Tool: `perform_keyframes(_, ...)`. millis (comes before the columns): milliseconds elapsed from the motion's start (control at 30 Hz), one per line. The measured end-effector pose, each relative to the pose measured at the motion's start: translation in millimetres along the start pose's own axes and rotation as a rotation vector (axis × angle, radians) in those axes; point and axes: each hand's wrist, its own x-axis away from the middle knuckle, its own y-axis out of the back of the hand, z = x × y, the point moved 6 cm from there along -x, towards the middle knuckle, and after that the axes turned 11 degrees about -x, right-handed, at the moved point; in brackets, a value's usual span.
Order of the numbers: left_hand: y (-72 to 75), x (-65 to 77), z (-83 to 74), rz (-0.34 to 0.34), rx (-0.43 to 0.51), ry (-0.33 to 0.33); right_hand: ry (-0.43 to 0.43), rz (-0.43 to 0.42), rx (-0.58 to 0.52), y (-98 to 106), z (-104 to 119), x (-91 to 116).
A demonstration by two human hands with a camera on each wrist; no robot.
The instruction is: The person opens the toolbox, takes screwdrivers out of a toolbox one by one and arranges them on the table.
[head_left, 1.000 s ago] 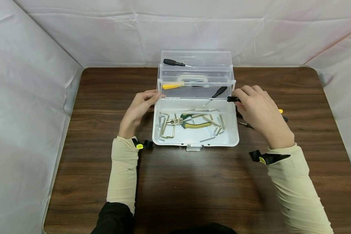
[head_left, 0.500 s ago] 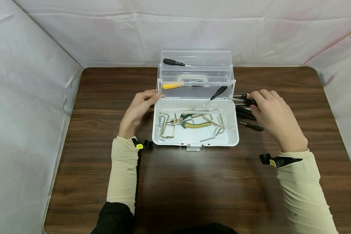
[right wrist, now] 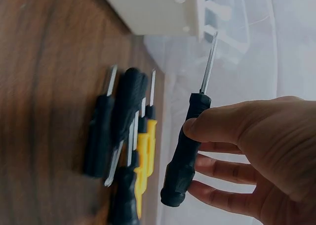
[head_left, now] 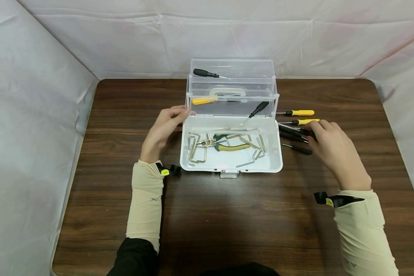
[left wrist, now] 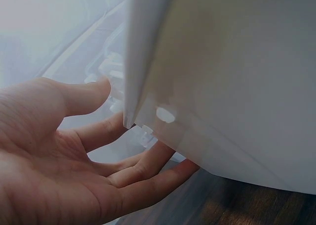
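Right hand (head_left: 336,151) pinches a black screwdriver (right wrist: 185,141); left hand (head_left: 163,128), fingers relaxed, touches the toolbox (head_left: 224,163). Risk: slackened pinch could drop the screwdriver.

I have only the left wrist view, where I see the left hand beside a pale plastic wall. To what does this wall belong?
Observer: To a rectangular white plastic box, which is open on top.
Operator: Understood. And what is the right hand holding?
Observer: A black-handled screwdriver with a thin metal shaft.
Operator: Thank you. Do any tools lie inside the box?
Observer: Yes, green-and-yellow-handled pliers lie in it, among bent metal rods.
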Motion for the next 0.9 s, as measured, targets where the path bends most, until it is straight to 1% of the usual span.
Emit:
perform_keyframes(267, 0.2, -0.4, -0.6, 0.006, -0.005, -0.004, -0.042, 0.013, -0.003, -4.7, -21.7, 19.7)
perform_keyframes(433, -0.1, -0.5, -0.5, 0.003, -0.004, -0.005, -0.081, 0.042, 0.018, -8.1, -35.3, 31.4)
perform_keyframes(600, 0.4, -0.9, 1.0, 0.004, -0.011, 0.001, -0.122, 0.075, 0.029, -13.7, -44.3, 38.2)
perform_keyframes(900, -0.2, -0.2, 0.0, 0.001, -0.003, -0.004, -0.143, 0.091, 0.042, -20.6, -52.8, 44.3)
